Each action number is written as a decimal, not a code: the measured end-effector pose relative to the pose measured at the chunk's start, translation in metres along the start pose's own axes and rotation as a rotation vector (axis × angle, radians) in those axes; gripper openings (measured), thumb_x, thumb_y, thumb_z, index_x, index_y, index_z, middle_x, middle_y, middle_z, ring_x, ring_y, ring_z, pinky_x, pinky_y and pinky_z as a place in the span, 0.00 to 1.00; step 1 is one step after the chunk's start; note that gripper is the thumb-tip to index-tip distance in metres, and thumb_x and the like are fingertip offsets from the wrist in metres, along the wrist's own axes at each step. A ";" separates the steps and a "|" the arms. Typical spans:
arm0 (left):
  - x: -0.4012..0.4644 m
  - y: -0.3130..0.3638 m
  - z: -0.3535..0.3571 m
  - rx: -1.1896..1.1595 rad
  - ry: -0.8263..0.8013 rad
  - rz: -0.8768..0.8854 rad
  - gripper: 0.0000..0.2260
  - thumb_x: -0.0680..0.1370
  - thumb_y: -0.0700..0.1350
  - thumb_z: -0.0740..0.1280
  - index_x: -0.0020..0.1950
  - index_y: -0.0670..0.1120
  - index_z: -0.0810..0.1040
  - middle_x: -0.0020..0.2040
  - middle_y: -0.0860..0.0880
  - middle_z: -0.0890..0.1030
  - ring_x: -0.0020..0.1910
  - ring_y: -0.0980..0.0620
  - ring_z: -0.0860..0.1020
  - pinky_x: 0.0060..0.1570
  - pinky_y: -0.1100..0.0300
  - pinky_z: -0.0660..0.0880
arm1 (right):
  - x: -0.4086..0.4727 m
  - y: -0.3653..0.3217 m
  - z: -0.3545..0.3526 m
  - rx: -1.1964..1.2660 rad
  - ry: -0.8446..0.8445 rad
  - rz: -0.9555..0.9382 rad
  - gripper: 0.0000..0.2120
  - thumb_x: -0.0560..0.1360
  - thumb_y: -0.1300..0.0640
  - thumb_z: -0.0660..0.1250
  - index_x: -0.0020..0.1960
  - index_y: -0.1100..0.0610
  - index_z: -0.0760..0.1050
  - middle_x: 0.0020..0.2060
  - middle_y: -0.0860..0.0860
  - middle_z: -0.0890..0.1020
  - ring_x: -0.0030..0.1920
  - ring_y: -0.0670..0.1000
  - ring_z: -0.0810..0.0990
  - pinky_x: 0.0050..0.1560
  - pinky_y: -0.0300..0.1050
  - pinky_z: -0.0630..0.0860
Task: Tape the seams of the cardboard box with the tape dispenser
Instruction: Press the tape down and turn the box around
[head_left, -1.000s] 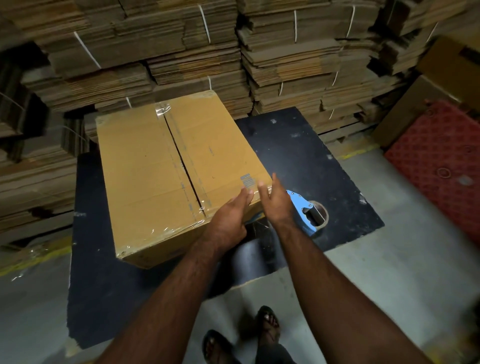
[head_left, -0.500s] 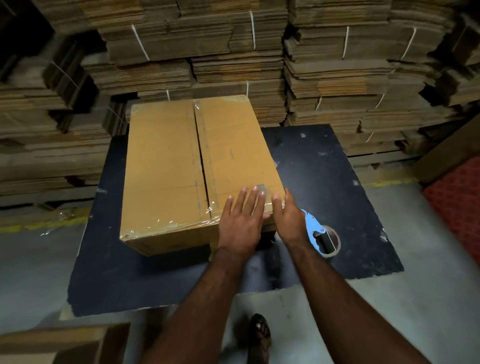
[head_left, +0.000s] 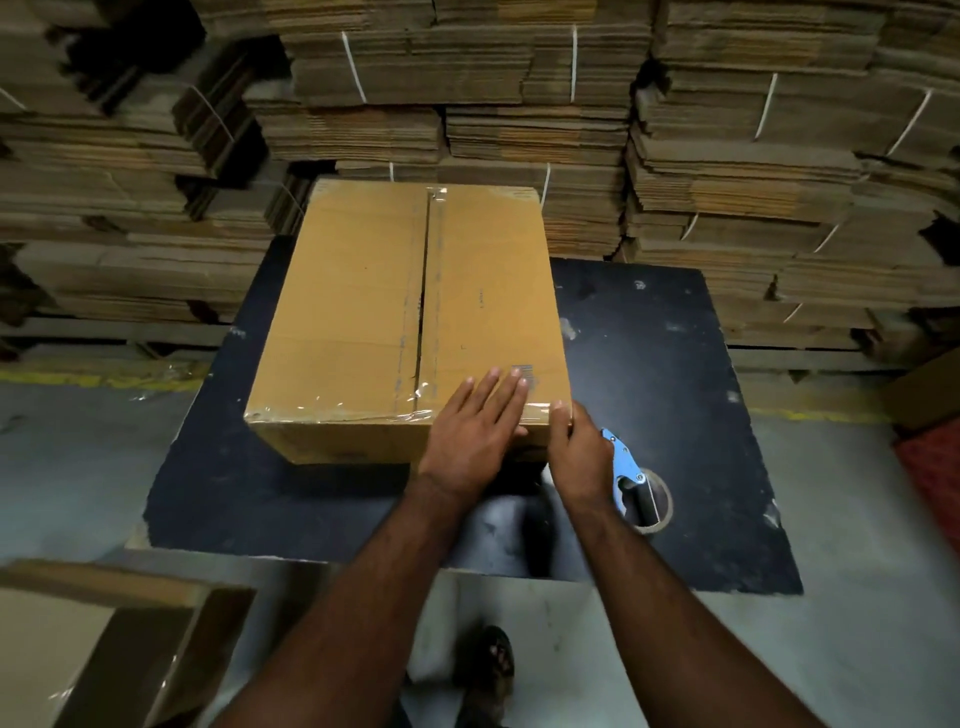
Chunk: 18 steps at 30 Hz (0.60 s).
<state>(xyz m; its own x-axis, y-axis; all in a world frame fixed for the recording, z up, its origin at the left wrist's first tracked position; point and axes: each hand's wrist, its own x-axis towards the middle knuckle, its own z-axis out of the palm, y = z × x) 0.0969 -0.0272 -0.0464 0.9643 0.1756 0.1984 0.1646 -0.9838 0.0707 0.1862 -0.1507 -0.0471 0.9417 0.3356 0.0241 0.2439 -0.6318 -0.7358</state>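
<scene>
I see the cardboard box (head_left: 410, 322) sitting on the matte black worktop (head_left: 675, 389), a smooth tan rectangular block with glossy, wrinkled clear tape along its centre seam and near top edge. My left hand (head_left: 470, 441) lies flat, fingers spread, pressing the tape at the box's near right corner; its grip is released, holding nothing. My right hand (head_left: 579, 457) curls its fingertips onto that same corner edge, grip loose, not grasping anything. The tape dispenser (head_left: 631, 480), blue plastic with a round tape roll, rests on the worktop just right of my right wrist. Bundled stacks of flattened cardboard (head_left: 467, 104), ridged and strapped with white cord, fill the far side. Compared with half a second ago, the box sits squarer and my left hand has slid slightly nearer.
</scene>
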 end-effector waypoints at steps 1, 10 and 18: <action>-0.003 -0.004 0.000 -0.031 0.014 0.061 0.25 0.79 0.43 0.62 0.76 0.42 0.65 0.76 0.44 0.66 0.74 0.42 0.66 0.72 0.46 0.63 | 0.000 0.000 0.000 0.012 0.005 0.024 0.17 0.84 0.48 0.54 0.59 0.56 0.77 0.49 0.58 0.84 0.51 0.62 0.80 0.47 0.46 0.69; -0.017 -0.006 -0.010 -0.065 0.015 -0.029 0.32 0.73 0.37 0.69 0.76 0.39 0.63 0.76 0.40 0.65 0.75 0.42 0.64 0.73 0.44 0.63 | -0.008 0.003 0.003 -0.345 0.045 -0.619 0.23 0.82 0.54 0.54 0.72 0.64 0.68 0.72 0.60 0.70 0.74 0.57 0.67 0.73 0.53 0.59; -0.023 -0.006 -0.012 -0.124 0.055 0.029 0.39 0.64 0.27 0.74 0.74 0.39 0.68 0.72 0.41 0.71 0.72 0.42 0.70 0.71 0.46 0.65 | 0.006 0.032 -0.013 -0.329 -0.005 -0.934 0.24 0.73 0.72 0.56 0.66 0.63 0.76 0.65 0.57 0.78 0.68 0.57 0.75 0.73 0.50 0.63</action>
<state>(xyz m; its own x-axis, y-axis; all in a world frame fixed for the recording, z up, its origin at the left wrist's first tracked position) 0.0714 -0.0248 -0.0398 0.9548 0.1522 0.2553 0.1066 -0.9771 0.1840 0.2031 -0.1777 -0.0613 0.3375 0.8002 0.4958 0.9411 -0.2743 -0.1979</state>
